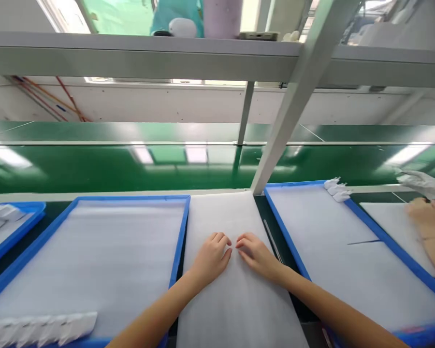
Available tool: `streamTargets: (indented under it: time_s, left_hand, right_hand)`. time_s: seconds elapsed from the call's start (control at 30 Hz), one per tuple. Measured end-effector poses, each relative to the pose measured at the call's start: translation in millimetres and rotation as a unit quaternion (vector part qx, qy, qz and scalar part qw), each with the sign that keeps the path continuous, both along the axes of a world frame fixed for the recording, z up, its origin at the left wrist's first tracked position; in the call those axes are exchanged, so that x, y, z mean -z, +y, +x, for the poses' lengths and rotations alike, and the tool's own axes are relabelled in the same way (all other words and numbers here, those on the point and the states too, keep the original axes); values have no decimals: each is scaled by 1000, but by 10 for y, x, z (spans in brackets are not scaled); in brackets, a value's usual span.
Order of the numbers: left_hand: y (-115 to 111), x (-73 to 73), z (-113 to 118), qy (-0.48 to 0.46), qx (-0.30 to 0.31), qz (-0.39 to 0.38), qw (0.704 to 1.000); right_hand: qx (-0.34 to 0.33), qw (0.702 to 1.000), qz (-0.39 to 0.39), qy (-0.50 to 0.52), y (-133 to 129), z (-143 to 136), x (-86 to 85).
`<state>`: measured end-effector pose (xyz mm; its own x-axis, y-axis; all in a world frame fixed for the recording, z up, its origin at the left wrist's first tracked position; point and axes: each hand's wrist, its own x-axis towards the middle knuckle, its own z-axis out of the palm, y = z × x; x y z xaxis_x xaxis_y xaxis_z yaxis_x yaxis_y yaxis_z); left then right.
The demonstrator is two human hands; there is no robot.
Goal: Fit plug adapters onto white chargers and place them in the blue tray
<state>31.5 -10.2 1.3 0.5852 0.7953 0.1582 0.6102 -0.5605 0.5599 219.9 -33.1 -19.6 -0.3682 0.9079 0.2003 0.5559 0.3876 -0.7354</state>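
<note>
My left hand (213, 256) and my right hand (256, 254) meet over a long white sheet (235, 304), fingertips nearly touching. Fingers on both hands are curled toward the thumbs in a pinch-like shape. Whatever lies between the fingertips, if anything, is too small or too pale against the sheet to make out. Left of the sheet lies a blue-rimmed tray (183, 227) lined in white, with a row of white pieces (43, 328) along its near edge. Another blue-rimmed tray (286, 237) is on the right, a few small white pieces (338, 189) at its far corner.
A slanted metal post (293, 92) rises just beyond the sheet to a shelf (141, 58) overhead, where a lilac cylinder (223, 19) stands. A co-worker's hand (429, 217) is at far right. Another tray (14, 241) with white pieces sits at far left.
</note>
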Motion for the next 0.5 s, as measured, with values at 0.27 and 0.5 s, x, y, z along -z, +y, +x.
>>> streamTargets:
  time_s: [0.27, 0.5]
  left_hand:
    - [2, 8, 37, 15, 65, -7, 998]
    - [106, 35, 19, 21, 57, -16, 998]
  right_hand:
    - [-30, 992, 86, -92, 60, 20, 49]
    - [-27, 990, 93, -107, 122, 36, 96]
